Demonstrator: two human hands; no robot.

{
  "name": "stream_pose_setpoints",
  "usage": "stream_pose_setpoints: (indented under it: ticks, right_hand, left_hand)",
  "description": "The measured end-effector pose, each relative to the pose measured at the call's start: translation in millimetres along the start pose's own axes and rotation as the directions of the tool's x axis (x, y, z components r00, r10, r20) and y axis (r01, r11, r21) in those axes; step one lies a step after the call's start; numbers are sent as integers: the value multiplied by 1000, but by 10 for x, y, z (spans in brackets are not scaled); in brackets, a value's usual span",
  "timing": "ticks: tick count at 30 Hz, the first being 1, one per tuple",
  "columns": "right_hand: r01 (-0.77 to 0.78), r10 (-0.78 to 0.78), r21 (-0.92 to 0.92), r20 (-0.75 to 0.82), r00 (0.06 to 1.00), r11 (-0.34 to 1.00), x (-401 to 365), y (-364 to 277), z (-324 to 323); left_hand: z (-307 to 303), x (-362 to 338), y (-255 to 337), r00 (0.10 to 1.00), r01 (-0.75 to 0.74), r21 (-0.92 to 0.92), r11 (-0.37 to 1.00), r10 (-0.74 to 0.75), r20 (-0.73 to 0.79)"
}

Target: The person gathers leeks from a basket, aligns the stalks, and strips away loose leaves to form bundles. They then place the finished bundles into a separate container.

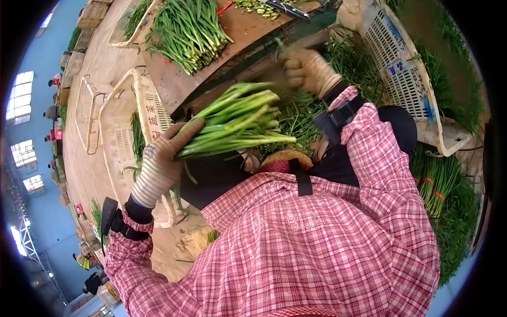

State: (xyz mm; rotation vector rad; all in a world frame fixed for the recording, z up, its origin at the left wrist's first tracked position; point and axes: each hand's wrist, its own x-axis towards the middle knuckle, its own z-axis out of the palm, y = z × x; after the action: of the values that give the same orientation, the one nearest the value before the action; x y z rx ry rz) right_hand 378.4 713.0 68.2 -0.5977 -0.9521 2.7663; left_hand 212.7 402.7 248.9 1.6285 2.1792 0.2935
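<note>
My left hand (168, 153), in a striped knit glove, is wrapped round a bunch of green vegetable stalks (237, 119) above my lap, cut ends pointing right. My right hand (309, 71), gloved too, is closed in a fist beyond the stalk ends. A blurred green wisp shows by its fingers; what it grips cannot be made out. Below it lie loose green trimmings (301, 119) between my knees. On the tabletop (248, 34) ahead rest a larger pile of green stalks (193, 37), short cut pieces (259, 8) and a black-handled knife (285, 8).
A pale plastic crate (119, 127) stands at my left, and another crate (393, 63) leans at my right. Red-banded green bundles (433, 185) lie beside my right arm. Farther left, several people and stacked crates (84, 39) line the hall.
</note>
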Motion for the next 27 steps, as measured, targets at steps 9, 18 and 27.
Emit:
stream_pose_setpoints:
  ticks: [9, 18, 27]
  right_hand:
    - [235, -177, -804, 164, 971, 546, -512, -149, 438]
    - [162, -317, -958, 234, 919, -236, -403, 336, 706]
    - [-29, -201, -873, -144, 969, 486, -371, 150, 518]
  left_hand:
    - [111, 63, -35, 976, 207, -368, 906, -169, 135]
    - [190, 66, -40, 971, 219, -271, 937, -181, 159]
    - [283, -50, -128, 959, 282, -310, 908, -256, 121]
